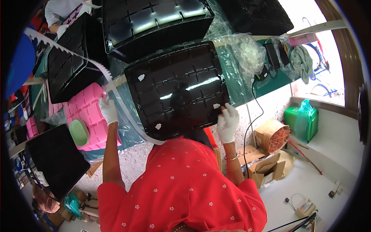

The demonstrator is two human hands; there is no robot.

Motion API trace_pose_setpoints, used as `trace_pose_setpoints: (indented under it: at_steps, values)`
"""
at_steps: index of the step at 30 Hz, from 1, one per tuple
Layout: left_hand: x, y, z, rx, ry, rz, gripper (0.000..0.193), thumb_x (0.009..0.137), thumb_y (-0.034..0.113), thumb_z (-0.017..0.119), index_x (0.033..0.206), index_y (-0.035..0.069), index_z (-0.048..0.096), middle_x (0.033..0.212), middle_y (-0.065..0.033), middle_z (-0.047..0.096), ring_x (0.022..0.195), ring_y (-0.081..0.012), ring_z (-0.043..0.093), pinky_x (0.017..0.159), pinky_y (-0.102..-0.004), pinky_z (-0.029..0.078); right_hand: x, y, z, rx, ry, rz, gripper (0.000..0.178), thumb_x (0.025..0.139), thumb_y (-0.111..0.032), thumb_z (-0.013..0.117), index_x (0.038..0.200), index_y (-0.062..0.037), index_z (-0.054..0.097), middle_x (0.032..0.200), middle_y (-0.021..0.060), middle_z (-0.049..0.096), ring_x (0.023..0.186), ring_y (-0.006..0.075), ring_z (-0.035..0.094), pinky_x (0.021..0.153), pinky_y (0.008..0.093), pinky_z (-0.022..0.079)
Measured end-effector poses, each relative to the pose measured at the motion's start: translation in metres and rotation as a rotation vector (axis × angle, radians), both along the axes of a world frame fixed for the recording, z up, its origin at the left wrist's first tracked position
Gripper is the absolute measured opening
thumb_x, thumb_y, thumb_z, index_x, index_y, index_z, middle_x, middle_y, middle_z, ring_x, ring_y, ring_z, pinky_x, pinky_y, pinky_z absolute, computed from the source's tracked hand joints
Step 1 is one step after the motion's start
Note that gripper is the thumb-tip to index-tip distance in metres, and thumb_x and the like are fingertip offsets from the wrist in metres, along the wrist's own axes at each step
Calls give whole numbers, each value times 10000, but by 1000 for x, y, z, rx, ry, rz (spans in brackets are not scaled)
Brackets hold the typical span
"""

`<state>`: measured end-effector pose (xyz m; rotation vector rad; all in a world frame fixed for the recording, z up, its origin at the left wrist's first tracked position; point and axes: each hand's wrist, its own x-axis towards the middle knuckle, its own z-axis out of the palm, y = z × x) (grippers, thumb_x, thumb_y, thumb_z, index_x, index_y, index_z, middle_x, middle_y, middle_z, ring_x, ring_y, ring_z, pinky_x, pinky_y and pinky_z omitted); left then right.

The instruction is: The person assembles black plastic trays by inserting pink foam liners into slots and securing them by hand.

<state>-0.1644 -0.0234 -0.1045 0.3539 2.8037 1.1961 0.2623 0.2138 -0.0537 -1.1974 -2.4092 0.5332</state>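
Observation:
A shallow black plastic crate or lid lies in front of me, its ribbed face up, with small white tags near three of its corners. My right hand, in a white glove, is at its lower right corner, fingers apart, beside the tag there. My left hand, also gloved, is over the edge of a pink ribbed panel, fingertips up and apart. Close to those fingertips runs a long, curling white strip with a notched edge. Whether they touch it is unclear.
More black crates stand behind and left. A green oval dish rests on the pink panel. Crumpled clear plastic lies at right. A black cable hangs past open cardboard boxes. A co-worker is at far left.

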Motion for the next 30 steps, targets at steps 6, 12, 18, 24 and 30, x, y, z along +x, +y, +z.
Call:
trace_pose_setpoints:
  at_steps: [6, 12, 18, 24, 30]
  values:
    - [89, -4, 49, 84, 152, -127, 464, 849, 12, 543, 1310, -33, 509, 1287, -204, 532, 1166, -324, 556, 988, -384, 448, -4, 25, 3, -21, -31, -75, 284, 760, -14, 635, 1040, -58, 648, 1316, 199, 519, 1198, 395, 476, 1016, 478, 385]
    - [196, 96, 99, 149, 215, -1084, 281, 726, 67, 650, 1000, 11, 621, 1048, -125, 599, 916, -337, 609, 754, -442, 494, -18, 24, -3, -55, -96, -57, 245, 732, -86, 663, 976, -81, 649, 1371, 226, 470, 1263, 433, 411, 1059, 516, 331]
    - [265, 188, 61, 134, 217, -1334, 203, 809, 115, 609, 1004, 77, 650, 1024, -36, 597, 950, -257, 573, 807, -409, 454, 3, 24, -28, -186, 144, -127, 173, 783, 0, 603, 953, -20, 632, 1380, 224, 481, 1243, 394, 462, 1047, 445, 378]
    - [267, 236, 43, -136, 393, -1467, 135, 835, 156, 560, 921, 117, 656, 912, -42, 597, 896, -236, 595, 743, -370, 470, 8, 19, -18, -238, 228, -240, 147, 772, 7, 602, 913, -16, 635, 1318, 219, 531, 1185, 413, 502, 1011, 464, 408]
    - [256, 246, 39, -138, 440, -1541, 54, 790, 142, 606, 741, 128, 624, 823, -38, 597, 795, -256, 608, 684, -413, 474, 5, 20, -15, -183, 200, -242, 157, 750, -17, 620, 904, -26, 653, 1300, 203, 543, 1188, 399, 498, 1016, 466, 397]
